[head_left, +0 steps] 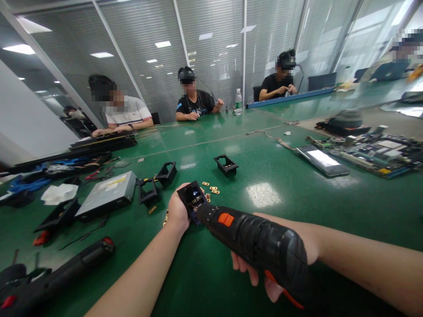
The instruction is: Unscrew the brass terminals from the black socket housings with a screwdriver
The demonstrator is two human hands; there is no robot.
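My left hand (179,207) is wrapped round the side of a black plastic frame-like housing (185,193), tilted so its hollow faces me. Small metal pieces show inside it. In my right hand (246,266) is a black and orange cordless drill (254,233), gripped by its handle. The drill's nose reaches into or just over the housing's opening; its bit is hidden. Several small brass plates (214,189) lie on the green table just beyond the housing, and a few more are partly hidden by my left wrist.
Similar black housings (226,165) stand on the table (297,207). To the left are a silver disc drive (107,193) and a second black power tool (66,268). Circuit boards (383,149) and a flat device (322,159) lie right. Several people sit across, near a water bottle (238,102).
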